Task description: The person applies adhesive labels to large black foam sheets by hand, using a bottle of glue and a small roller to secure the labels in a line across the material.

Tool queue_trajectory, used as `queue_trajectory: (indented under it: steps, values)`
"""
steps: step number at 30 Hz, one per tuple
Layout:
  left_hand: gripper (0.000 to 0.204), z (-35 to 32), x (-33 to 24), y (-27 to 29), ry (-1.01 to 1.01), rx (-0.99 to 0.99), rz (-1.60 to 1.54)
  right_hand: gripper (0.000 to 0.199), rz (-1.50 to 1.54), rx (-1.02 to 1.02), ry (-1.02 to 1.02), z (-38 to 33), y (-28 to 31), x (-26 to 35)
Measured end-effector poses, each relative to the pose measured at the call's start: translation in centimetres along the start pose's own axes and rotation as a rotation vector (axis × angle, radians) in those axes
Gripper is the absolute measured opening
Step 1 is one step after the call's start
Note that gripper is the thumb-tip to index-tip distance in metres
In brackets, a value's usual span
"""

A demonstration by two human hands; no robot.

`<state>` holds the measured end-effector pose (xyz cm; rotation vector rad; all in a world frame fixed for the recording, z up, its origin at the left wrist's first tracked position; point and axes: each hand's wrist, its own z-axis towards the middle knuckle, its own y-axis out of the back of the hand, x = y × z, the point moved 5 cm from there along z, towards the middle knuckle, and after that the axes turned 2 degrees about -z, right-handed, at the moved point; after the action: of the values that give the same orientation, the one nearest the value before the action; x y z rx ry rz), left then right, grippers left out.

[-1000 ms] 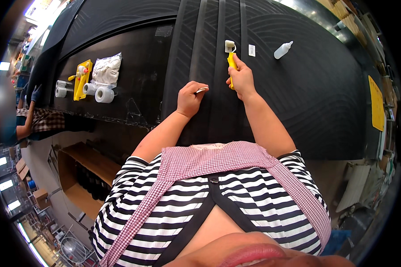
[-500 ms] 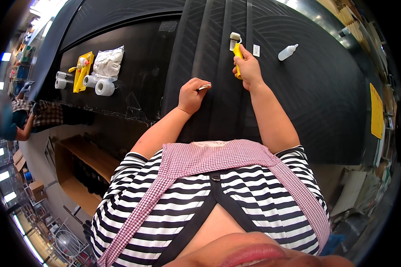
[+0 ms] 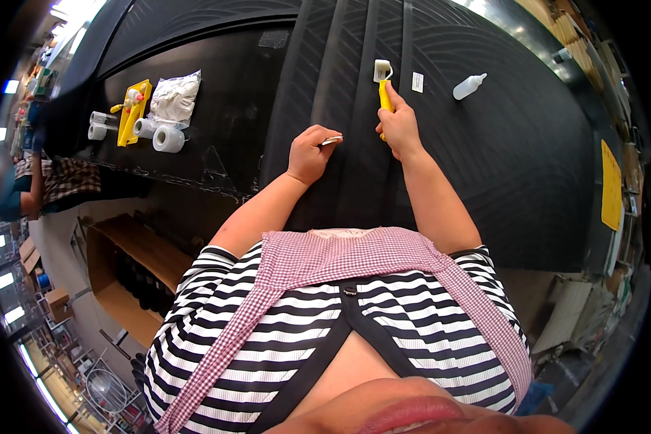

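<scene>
My right hand (image 3: 401,130) is closed round the yellow handle of a small paint roller (image 3: 385,95). The roller's white head rests on the black ribbed sheet (image 3: 340,188), over a small white label that it largely covers. Just right of the roller lies another white label (image 3: 417,82), flat on the sheet. My left hand (image 3: 308,155) is closed near the sheet, nearer to me, pinching a small thin white piece (image 3: 331,140) whose kind I cannot make out. Farther right, a white squeeze bottle (image 3: 470,87) with a narrow nozzle lies on its side.
On the left, a yellow tray (image 3: 133,114) holds a small bottle and a yellow-handled tool. Beside it are clear tape rolls (image 3: 168,139) and a plastic bag of white cloths (image 3: 175,99). A person (image 3: 32,184) stands at far left. A wooden shelf unit (image 3: 126,275) stands lower left.
The roller's head has moved slightly toward me, onto the label, with my right hand drawn back. My left hand has barely moved. The person at far left has shifted their arms.
</scene>
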<state>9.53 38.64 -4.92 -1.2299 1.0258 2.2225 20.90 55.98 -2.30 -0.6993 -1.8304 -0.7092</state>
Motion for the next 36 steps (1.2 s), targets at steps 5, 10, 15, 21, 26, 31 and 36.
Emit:
queue_trajectory:
  steps: [5, 10, 15, 21, 26, 31, 36]
  values:
    - [0.005, 0.0, 0.0, 0.1, -0.011, -0.018, -0.014, 0.068, -0.079, -0.007, 0.042, 1.3, -0.1, -0.3]
    - [0.005, 0.0, 0.0, 0.0, -0.029, -0.024, -0.015, 0.068, -0.200, -0.041, 0.129, 3.0, 0.4, -1.7]
    - [0.004, 0.0, 0.0, 0.0, -0.020, -0.024, -0.016, 0.067, -0.158, -0.060, 0.151, 3.1, 0.2, -1.2]
    - [0.004, 0.0, 0.1, 0.0, -0.017, -0.019, -0.014, 0.067, -0.079, -0.018, -0.008, 2.4, 0.2, 0.4]
    - [0.004, 0.0, 0.1, -0.1, -0.014, -0.010, -0.017, 0.068, -0.098, -0.002, -0.040, 2.1, 0.5, 0.6]
    - [0.005, -0.1, 0.0, -0.1, -0.013, 0.004, -0.005, 0.068, -0.101, 0.004, -0.010, 2.0, 0.9, -0.3]
    - [0.006, 0.0, -0.2, 0.0, -0.026, 0.025, 0.010, 0.067, -0.055, 0.003, -0.011, 1.8, 1.3, -0.2]
